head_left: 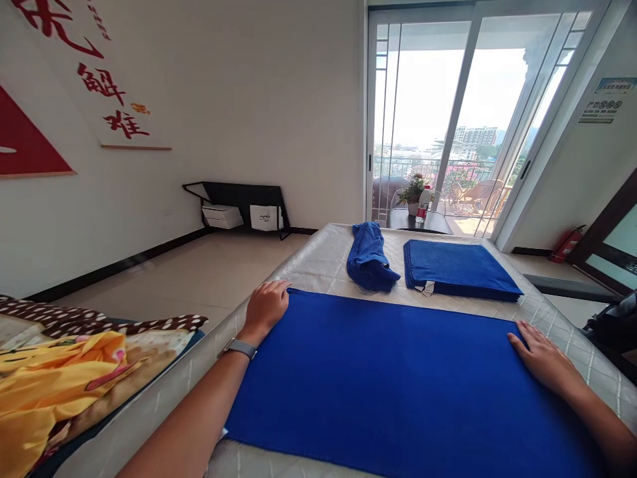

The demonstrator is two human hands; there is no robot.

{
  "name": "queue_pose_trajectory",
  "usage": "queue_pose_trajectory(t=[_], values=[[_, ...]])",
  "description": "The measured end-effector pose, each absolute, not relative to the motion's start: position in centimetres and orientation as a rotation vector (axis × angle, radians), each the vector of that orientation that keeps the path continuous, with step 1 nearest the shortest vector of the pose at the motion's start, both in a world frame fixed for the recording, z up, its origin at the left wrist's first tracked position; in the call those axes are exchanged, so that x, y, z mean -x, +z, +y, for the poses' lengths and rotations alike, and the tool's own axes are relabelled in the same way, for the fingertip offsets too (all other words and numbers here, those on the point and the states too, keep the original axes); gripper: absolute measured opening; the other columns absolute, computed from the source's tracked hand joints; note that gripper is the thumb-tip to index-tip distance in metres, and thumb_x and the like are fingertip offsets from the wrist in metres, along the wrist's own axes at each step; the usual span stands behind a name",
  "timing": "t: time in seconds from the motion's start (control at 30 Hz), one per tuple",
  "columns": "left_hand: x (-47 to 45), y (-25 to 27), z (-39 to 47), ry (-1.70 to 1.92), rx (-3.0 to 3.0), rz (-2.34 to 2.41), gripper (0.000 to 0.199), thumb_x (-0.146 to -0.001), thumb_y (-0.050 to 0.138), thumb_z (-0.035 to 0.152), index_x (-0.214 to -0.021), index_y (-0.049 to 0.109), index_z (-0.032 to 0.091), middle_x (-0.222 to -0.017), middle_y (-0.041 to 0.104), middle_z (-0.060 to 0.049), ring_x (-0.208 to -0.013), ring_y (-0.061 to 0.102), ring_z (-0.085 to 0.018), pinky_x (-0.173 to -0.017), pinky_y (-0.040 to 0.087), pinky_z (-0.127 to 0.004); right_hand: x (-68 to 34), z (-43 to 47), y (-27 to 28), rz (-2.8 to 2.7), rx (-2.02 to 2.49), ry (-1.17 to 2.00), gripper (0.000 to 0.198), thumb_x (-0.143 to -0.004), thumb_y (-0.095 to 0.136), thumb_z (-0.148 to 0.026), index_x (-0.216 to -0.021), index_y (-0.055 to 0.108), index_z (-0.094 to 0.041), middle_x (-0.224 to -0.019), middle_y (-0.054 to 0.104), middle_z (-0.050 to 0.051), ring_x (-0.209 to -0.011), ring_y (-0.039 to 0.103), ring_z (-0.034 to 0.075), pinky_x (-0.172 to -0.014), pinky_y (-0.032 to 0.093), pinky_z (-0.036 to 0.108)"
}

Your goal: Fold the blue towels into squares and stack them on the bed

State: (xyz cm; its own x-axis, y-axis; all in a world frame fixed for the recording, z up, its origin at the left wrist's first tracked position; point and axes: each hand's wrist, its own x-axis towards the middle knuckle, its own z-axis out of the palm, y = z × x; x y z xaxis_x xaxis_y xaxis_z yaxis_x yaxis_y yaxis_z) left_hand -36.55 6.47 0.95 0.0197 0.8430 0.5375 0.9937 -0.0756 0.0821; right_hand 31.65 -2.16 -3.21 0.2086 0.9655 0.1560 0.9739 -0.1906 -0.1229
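Blue towel point(388, 378) lies nearward, long axis running from left fingers point(277, 287), close together at one far corner (pinch unclear), to right fingers point(533, 336), extended, thumb parted, at the other.

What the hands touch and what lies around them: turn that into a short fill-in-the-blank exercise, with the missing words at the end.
1. The left hand and the right hand both touch a spread cloth whose colour is ____.
2. A grey band circles the ____ wrist.
3. In the picture, the neat stack lies to the ____ of the crumpled cloth.
4. The bottle stands beside a potted ____.

Missing words: blue; left; right; plant.
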Motion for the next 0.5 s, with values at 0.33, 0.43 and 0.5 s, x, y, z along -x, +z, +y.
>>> queue_pose_trajectory(t=[0.33, 0.43, 0.5], values=[[36.3, 0.5, 6.7, -0.628, 2.387, -2.064, 0.054, -0.095, 0.031, 0.041, -0.128, 0.066, 0.017, -0.139, 0.063, -0.007, -0.135, 0.052, -0.023, -0.117, 0.036, -0.039, -31.4, -2.4, -2.9, -1.855, 2.267, -0.044, 0.08, -0.094, 0.017, -0.062, -0.157, 0.028, -0.014, -0.163, 0.03, 0.01, -0.151, 0.025, 0.026, -0.123, 0.024, 0.048], [37.3, 0.2, 7.1, -0.718, 2.342, -2.109, 0.054, -0.093, 0.032, 0.035, -0.134, 0.062, 0.016, -0.14, 0.063, -0.007, -0.133, 0.054, -0.022, -0.115, 0.039, -0.036, -31.6, -2.3, -3.1, -1.855, 2.263, -0.045, 0.08, -0.094, 0.017, -0.063, -0.158, 0.027, -0.015, -0.163, 0.03, 0.01, -0.15, 0.026, 0.028, -0.122, 0.026, 0.05], [37.9, -0.1, 7.5, -0.832, 2.279, -2.145, 0.055, -0.091, 0.032, 0.028, -0.139, 0.057, 0.015, -0.14, 0.063, -0.007, -0.131, 0.057, -0.02, -0.113, 0.041, -0.033, -31.7, -2.2, -3.2, -1.853, 2.267, -0.049, 0.079, -0.095, 0.018, -0.062, -0.157, 0.029, -0.014, -0.163, 0.03, 0.01, -0.15, 0.026, 0.028, -0.123, 0.025, 0.05]])
